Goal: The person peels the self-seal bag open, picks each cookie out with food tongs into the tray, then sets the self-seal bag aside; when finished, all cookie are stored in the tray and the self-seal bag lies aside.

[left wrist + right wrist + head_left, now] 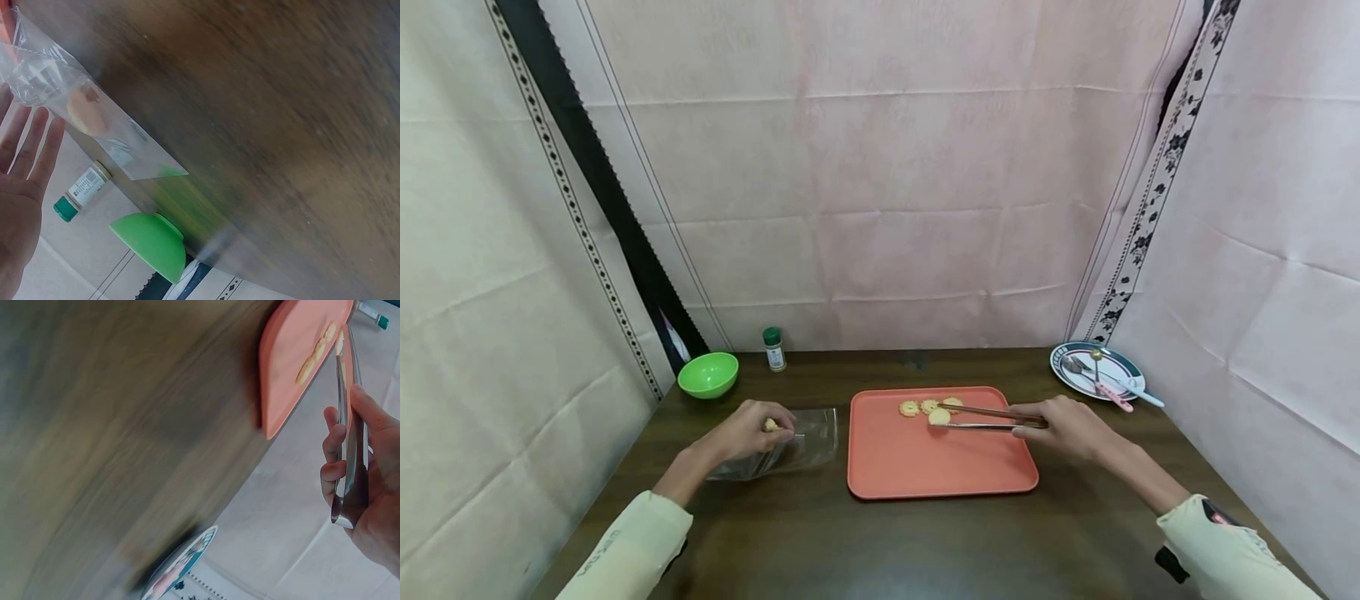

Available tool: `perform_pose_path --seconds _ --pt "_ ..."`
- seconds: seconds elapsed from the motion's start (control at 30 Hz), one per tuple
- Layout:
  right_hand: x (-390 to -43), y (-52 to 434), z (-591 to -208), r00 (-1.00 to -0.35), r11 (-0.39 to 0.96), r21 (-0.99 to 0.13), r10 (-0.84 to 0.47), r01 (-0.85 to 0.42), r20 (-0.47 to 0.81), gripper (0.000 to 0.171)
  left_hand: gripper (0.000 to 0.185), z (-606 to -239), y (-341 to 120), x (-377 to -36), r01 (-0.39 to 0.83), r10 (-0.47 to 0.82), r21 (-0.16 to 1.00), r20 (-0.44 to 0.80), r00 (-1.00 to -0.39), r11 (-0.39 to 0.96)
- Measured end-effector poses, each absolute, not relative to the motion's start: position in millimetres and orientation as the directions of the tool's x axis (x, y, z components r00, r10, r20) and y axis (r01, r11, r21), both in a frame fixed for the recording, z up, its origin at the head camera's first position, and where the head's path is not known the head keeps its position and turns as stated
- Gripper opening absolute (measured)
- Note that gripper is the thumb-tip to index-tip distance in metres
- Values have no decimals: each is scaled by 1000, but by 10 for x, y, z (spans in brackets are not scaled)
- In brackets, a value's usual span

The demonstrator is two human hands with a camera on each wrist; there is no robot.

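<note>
Gripping tongs, R hand.

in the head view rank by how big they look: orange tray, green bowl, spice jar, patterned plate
1. orange tray, clearly the largest.
2. patterned plate, wider than the bowl, though it sits at a similar depth near the table's back edge.
3. green bowl.
4. spice jar, the smallest by far.

Bag left of tray; cookies on tray
</note>
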State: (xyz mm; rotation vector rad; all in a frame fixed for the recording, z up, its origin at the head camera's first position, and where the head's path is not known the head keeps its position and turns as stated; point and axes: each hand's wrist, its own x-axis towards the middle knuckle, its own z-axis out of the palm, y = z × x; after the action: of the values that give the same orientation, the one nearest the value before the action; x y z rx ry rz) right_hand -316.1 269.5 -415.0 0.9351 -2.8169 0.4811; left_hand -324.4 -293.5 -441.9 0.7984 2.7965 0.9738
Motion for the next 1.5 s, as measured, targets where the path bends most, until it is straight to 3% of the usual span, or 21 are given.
perform_pose_path --seconds 0.33,0.9,1.5 --pt "-3115 2925 -4224 -824 798 -218 -513 -561 243 34 23 -4418 -2938 -3260 466 510 578 98 -855 670" --pt "-3125 2994 -4313 -854 815 -258 -486 -520 187 36 18 -4423 -2921 -3256 496 517 546 130 -846 675" --pt "-3109 3018 -4288 -832 806 -224 -493 -547 257 37 20 -4413 -2924 -3247 487 512 546 119 -851 682"
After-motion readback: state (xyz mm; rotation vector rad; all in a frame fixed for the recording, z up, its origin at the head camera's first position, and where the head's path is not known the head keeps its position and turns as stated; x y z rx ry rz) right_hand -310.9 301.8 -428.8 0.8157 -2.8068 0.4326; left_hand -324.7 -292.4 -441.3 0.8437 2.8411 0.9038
